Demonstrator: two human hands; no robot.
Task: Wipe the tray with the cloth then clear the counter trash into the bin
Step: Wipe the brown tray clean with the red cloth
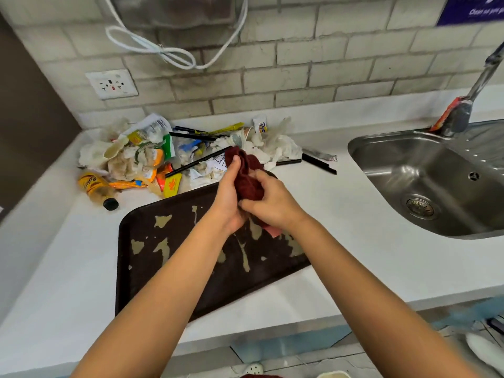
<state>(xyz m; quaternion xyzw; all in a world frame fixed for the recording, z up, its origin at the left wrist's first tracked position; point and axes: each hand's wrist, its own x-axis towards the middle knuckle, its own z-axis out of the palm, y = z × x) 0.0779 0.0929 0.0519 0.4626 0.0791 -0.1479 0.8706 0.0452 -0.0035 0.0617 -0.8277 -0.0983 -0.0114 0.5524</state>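
I see both hands bunching the dark red cloth (pixel 249 175) above the far end of the tray (pixel 152 271) — my left hand (pixel 227 197) curls round its left side, thumb up, and my right hand (pixel 270 200) grips it from the right. The brown tray lies on the white counter (pixel 354 241), smeared with pale patches. The trash (pixel 163 154) — wrappers, tissues, black straws, a tipped bottle (pixel 96 189) — is heaped behind it against the wall. The sink (pixel 425 170) sits to the right.
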